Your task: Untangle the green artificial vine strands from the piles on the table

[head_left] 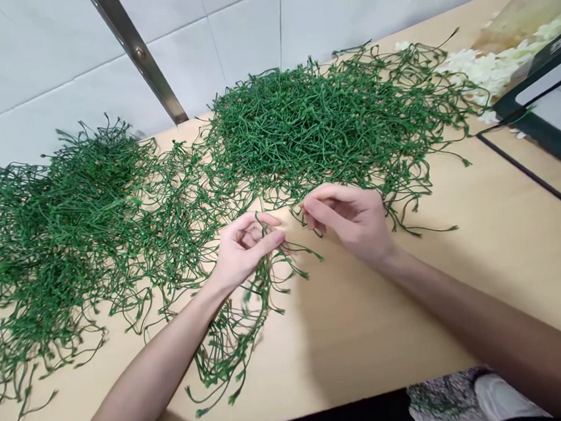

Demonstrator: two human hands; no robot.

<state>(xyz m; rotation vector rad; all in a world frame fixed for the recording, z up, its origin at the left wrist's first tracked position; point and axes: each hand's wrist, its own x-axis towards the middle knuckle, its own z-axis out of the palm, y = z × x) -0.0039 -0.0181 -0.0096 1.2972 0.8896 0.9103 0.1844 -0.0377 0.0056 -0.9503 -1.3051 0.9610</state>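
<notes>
My left hand is closed on a bunch of thin green plastic stems that hangs down over the wooden table toward me. My right hand is just to its right, fingers curled in a pinch near the top of the same bunch; what it pinches is too small to make out. Behind my hands lie two big heaps of the same green stems, one on the left and one at the back middle.
White artificial flowers lie at the back right beside a dark green box and a thin black frame. A white tiled wall with a slanted metal bar runs behind the table. The table's front edge is close to my body.
</notes>
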